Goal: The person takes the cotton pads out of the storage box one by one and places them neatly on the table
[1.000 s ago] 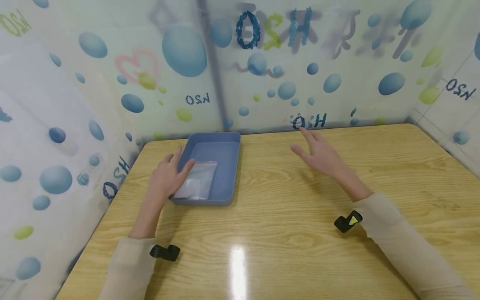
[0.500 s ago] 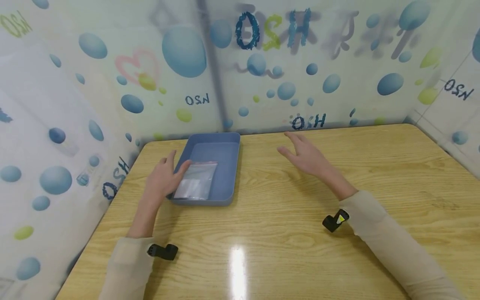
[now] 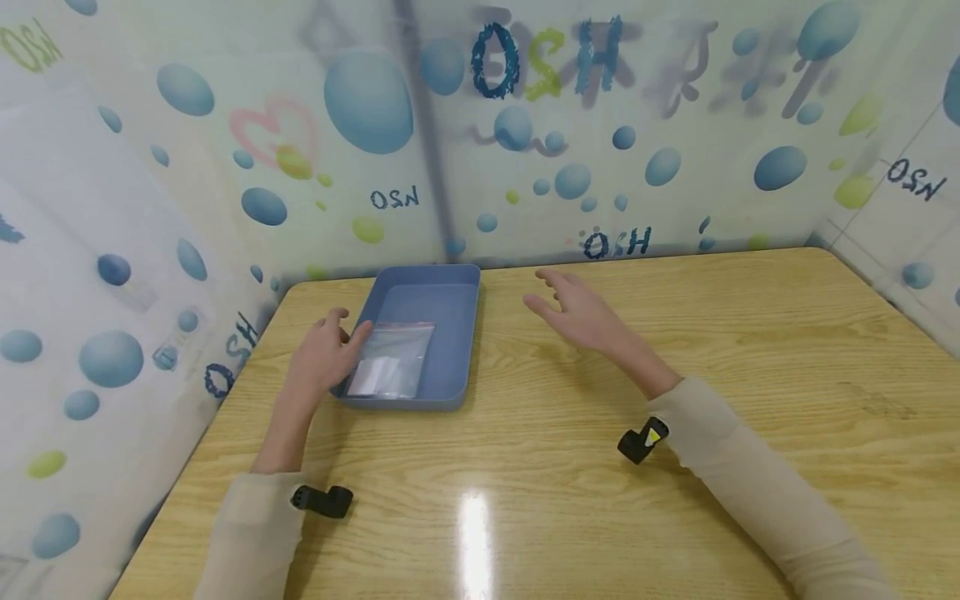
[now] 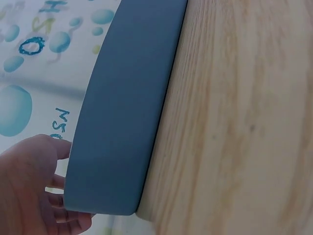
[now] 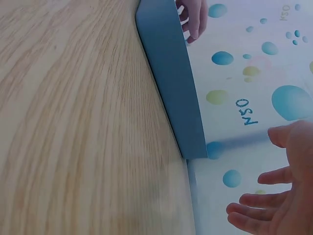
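Note:
A blue rectangular tray (image 3: 459, 333) stands on the table at the back left. In it, near its front left corner, lies a clear plastic zip bag (image 3: 405, 354) with something whitish inside; the contents are too unclear to name. At the tray's left side is my left hand (image 3: 322, 357), thumb over the left rim and fingers loosely bent. The left wrist view has the left hand (image 4: 29, 181) close by the tray wall (image 4: 117, 107); contact cannot be told. My right hand (image 3: 581, 315) hovers right of the tray, holding nothing, its fingers (image 5: 252, 213) spread and relaxed.
The wooden table (image 3: 540, 483) runs to a patterned sheet (image 3: 525, 192) at the back, with further sheeting (image 3: 75, 250) on the left. A black wrist camera (image 3: 322, 502) is on the left sleeve, another black wrist camera (image 3: 642, 440) on the right.
My right hand has moved left across the table, closer to the tray. The left hand has drawn back slightly to the tray's left edge, uncovering more of the bag. Tray and bag look still.

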Demonstrator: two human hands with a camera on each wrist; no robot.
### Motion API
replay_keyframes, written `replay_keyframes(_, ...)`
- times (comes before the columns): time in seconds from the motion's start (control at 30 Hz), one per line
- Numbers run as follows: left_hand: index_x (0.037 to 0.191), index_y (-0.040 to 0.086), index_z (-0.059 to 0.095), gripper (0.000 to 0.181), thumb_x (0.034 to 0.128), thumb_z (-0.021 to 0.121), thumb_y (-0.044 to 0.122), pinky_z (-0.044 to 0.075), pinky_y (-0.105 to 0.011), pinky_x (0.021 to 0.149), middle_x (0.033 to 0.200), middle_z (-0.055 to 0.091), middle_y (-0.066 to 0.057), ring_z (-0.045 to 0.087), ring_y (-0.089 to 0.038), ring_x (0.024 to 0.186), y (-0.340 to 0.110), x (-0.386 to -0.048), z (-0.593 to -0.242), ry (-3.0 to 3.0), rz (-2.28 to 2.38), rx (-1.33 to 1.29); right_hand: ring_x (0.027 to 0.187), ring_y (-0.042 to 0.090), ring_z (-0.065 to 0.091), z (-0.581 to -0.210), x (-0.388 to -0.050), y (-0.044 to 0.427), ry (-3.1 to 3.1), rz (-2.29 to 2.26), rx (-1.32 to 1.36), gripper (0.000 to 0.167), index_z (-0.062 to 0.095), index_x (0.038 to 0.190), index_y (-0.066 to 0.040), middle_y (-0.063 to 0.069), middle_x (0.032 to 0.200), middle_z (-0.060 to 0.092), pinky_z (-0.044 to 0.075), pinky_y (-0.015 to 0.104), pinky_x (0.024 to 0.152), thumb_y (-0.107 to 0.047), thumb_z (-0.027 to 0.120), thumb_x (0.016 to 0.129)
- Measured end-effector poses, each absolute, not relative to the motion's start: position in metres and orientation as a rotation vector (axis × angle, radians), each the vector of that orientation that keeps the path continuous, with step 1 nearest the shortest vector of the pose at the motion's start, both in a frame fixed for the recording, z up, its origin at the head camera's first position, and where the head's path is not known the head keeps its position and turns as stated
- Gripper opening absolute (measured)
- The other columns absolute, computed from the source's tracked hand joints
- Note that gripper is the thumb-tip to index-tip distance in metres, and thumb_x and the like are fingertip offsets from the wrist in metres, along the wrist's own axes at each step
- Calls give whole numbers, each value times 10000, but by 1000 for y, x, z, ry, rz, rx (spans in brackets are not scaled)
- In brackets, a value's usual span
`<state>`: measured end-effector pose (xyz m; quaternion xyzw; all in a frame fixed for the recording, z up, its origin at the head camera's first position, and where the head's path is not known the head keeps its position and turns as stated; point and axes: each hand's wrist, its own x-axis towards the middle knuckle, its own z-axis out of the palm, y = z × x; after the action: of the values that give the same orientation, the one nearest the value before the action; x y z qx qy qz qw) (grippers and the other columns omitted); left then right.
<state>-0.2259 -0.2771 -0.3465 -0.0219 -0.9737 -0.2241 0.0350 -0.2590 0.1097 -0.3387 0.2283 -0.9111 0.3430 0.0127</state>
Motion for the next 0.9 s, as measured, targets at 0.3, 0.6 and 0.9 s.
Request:
replay_keyframes(0.3, 1373, -130, 432, 531, 1069, 464, 304, 492, -540, 791, 1054, 636, -293, 623, -420, 928, -278, -227, -348, -2940, -765, -92, 1205, 414, 573, -339, -260, 88, -2787, 1230, 758, 599, 370, 1523, 20, 267, 1454, 472, 461, 524, 1008, -378, 455, 1082)
replay_keyframes(0.6, 1291, -123, 522, 379, 1027, 509, 148, 507, -508, 770, 1025, 651, -303, 636, -409, 890, -282, -228, -357, -2816, -870, -95, 1131, 385, 614, -336, -257, 70, -2755, 1328, 766, 535, 437, 1473, 45, 280, 1381, 539, 491, 494, 965, -312, 486, 1078)
replay_keyframes(0.9, 1223, -69, 615, 290, 1007, 518, 98, 483, -355, 700, 1028, 656, -267, 643, -371, 890, -289, -227, -359, -2751, -988, -41, 1097, 333, 629, -334, -257, 52, -2760, 1369, 745, 540, 474, 1455, 6, 197, 1313, 598, 501, 449, 949, -359, 515, 1059)
